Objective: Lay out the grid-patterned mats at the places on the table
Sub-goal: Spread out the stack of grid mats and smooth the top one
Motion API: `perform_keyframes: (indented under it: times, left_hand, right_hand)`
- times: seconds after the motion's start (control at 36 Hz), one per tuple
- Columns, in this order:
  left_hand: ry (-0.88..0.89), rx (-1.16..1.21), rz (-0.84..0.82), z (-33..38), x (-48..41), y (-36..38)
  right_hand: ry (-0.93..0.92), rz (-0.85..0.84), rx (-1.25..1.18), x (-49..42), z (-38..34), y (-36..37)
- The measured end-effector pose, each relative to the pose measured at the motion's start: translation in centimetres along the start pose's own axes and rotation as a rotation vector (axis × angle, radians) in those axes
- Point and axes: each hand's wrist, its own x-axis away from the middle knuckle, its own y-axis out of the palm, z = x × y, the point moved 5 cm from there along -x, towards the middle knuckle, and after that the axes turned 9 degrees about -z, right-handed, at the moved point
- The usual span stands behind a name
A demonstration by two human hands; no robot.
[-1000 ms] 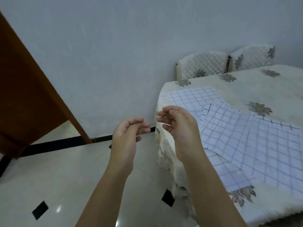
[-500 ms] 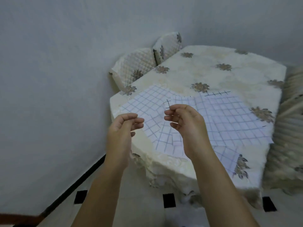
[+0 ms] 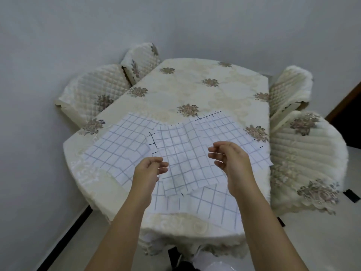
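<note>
White grid-patterned mats (image 3: 185,153) overlap mid-frame on floral tablecloth (image 3: 195,85); I see left hand (image 3: 148,173) and right hand (image 3: 232,165) loosely curled, grasping nothing.

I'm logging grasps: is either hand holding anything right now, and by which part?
Nothing is held. The left hand and right hand hover, fingers loosely curled, over the overlapping white grid-patterned cloth mats.

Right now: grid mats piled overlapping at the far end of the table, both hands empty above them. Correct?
One thing is off: the grid mats lie overlapping at the near end of the table, the end closest to the person, not the far end. The head view shows this. The left hand and right hand do hover empty above them.
</note>
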Motion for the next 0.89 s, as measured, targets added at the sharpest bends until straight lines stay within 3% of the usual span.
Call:
perform_keyframes:
  times: [0.25, 0.47, 0.89]
  left_hand:
    - [-0.205, -0.194, 0.032, -4.6, -6.3, 1.0]
    - [-0.399, -0.339, -0.039, -7.6, -8.9, 1.3]
    - [-0.557, -0.249, 0.012, -9.8, -11.1, 1.4]
  right_hand:
    - [0.170, 0.034, 0.057, -5.7, 4.3, -3.7]
    - [0.253, -0.025, 0.116, -8.3, 7.0, -3.7]
    - [0.411, -0.158, 0.222, -10.8, 11.2, -1.4]
